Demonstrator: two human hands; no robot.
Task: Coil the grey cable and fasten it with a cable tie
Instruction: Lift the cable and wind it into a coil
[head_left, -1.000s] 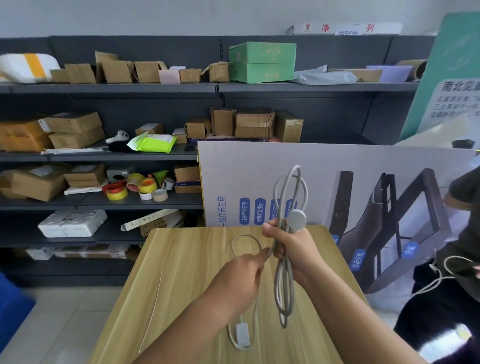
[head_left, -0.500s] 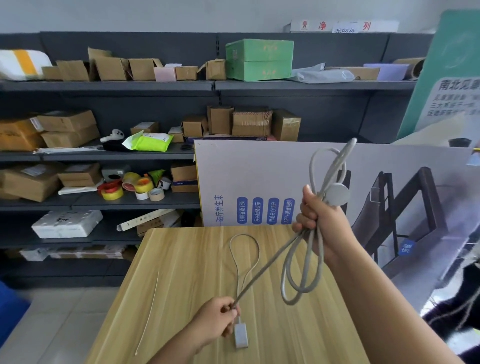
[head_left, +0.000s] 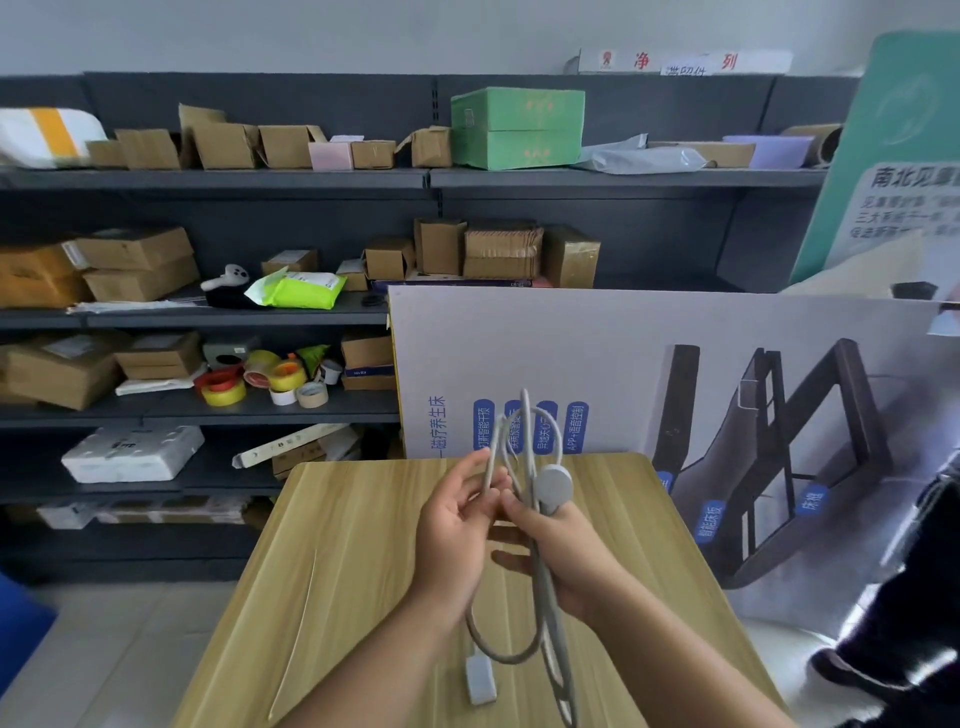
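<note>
Grey shelving: dark metal racks along the back wall, loaded with brown cartons, a green box on the top level and tape rolls lower down.
Cable tie: thin white strip lying loose on the left part of the desk, apart from both hands.
Desk: light wood-grain top with rounded far corners.
Left hand: fingers half curled, thumb and fingertips pinching one strand at the top of the coil.
Grey cable: gathered into long loops held upright above the desk; a round puck end sits by the right thumb, and a small white plug hangs low at the desk surface.
Right hand: grip closed around the bundled loops at mid-length.
Printed board: leans behind the desk, with a bed-frame picture and blue Chinese labels, one reading "APP+语音控制".
Wall sign: white strip with red characters, partly readable as "净" and "列".
Green poster: far right, Chinese text cut off by the frame edge.
Floor: pale tiles.
</note>
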